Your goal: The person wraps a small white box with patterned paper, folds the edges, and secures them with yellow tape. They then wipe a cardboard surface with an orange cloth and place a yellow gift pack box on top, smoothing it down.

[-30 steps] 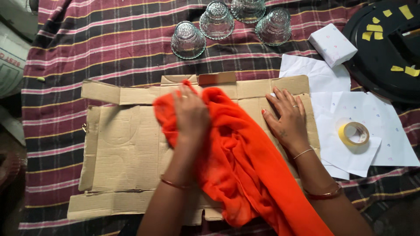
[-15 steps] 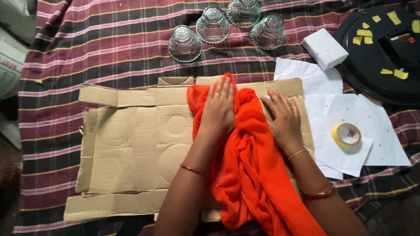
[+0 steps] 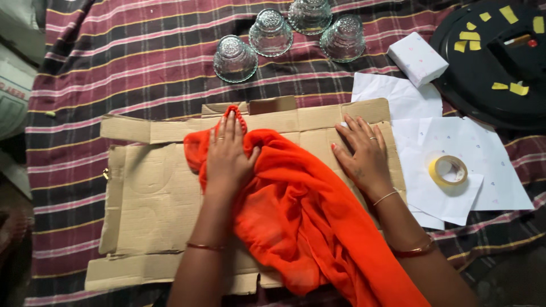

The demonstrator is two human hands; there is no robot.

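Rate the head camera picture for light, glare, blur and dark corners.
Head view: soft, even light on the cardboard; orange cloth strongly saturated, its folds partly lost; left hand and right hand fairly sharp; faint highlights on the upturned glasses; left edge and bottom right corner fall into shadow.

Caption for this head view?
Left hand presses orange cloth on flattened cardboard; right hand rests flat beside.
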